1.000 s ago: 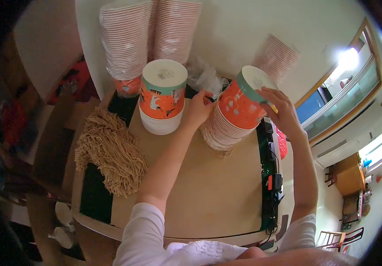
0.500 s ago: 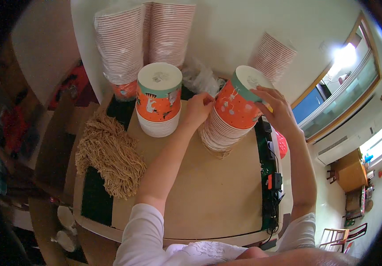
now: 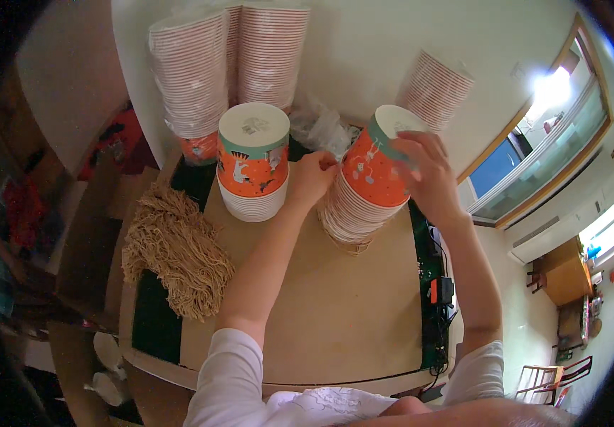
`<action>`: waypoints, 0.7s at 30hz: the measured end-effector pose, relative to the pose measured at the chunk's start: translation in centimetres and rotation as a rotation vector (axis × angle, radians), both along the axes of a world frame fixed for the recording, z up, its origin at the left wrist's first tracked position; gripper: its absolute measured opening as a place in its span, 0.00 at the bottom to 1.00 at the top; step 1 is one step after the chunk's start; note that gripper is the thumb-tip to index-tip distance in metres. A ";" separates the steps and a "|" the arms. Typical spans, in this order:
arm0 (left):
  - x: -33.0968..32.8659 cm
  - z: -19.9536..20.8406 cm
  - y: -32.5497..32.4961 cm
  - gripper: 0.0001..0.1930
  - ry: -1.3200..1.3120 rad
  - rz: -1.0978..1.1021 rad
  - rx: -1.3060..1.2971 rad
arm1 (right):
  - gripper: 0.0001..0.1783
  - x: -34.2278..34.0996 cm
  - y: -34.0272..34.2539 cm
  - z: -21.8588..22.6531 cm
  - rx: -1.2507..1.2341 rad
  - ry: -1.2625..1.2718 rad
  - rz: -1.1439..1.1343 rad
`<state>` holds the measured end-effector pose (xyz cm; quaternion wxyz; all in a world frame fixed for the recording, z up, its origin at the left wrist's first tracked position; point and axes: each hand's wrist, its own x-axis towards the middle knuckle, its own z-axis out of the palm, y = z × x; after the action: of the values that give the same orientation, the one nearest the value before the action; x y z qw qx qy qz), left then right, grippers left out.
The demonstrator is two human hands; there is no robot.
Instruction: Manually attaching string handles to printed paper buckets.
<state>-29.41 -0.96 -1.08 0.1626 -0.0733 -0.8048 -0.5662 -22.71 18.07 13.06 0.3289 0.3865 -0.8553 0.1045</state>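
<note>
Two upturned cup stacks (image 3: 253, 167) carry base print (image 3: 255, 127) too small to read; left hand (image 3: 313, 179) pinched closed, any hold unclear; right hand (image 3: 431, 181) loosely open by the right stack (image 3: 369, 171).

Clock directions running from view centre. Two printed orange cup stacks: left stack (image 3: 253, 171) standing between ten and eleven o'clock, right stack (image 3: 372, 181) standing at two. Four plastic-wrapped stacks: first wrapped stack (image 3: 189, 78), second wrapped stack (image 3: 271, 57) and half-hidden third wrapped stack (image 3: 233, 57) clustering at eleven; fourth wrapped stack (image 3: 436, 89) rising between one and two. One twine bundle (image 3: 179, 260) lying at eight. Two hands: left hand (image 3: 312, 179) reaching at twelve, right hand (image 3: 431, 181) curving between two and three. One foreground table (image 3: 328, 313) spreading at six.
</note>
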 end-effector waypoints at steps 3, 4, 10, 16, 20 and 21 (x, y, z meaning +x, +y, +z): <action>-0.2 -1.1 -1.0 0.09 -0.019 0.032 0.025 | 0.14 -1.2 -5.5 -1.2 0.223 0.031 0.008; 0.1 -0.7 -1.2 0.09 -0.029 0.035 0.014 | 0.12 -1.9 -7.1 -1.4 0.419 -0.003 -0.027; -0.8 -1.7 0.4 0.10 0.026 0.064 0.157 | 0.07 -7.2 -10.2 -3.7 0.871 -0.089 -0.359; -0.6 -1.7 -0.2 0.11 0.072 0.040 0.288 | 0.13 -8.4 -11.0 -4.8 0.876 -0.203 -0.376; 0.1 -0.8 -0.4 0.11 0.028 0.047 0.288 | 0.15 -8.8 -10.7 -5.5 0.896 -0.139 -0.381; 0.2 -0.7 -0.3 0.11 0.028 0.046 0.290 | 0.15 -8.9 -10.5 -5.7 0.888 -0.102 -0.375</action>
<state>-29.18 -1.29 -1.73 0.1957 -0.0385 -0.7137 -0.6714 -31.57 7.58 7.32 0.1029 0.3232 -0.8872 -0.3128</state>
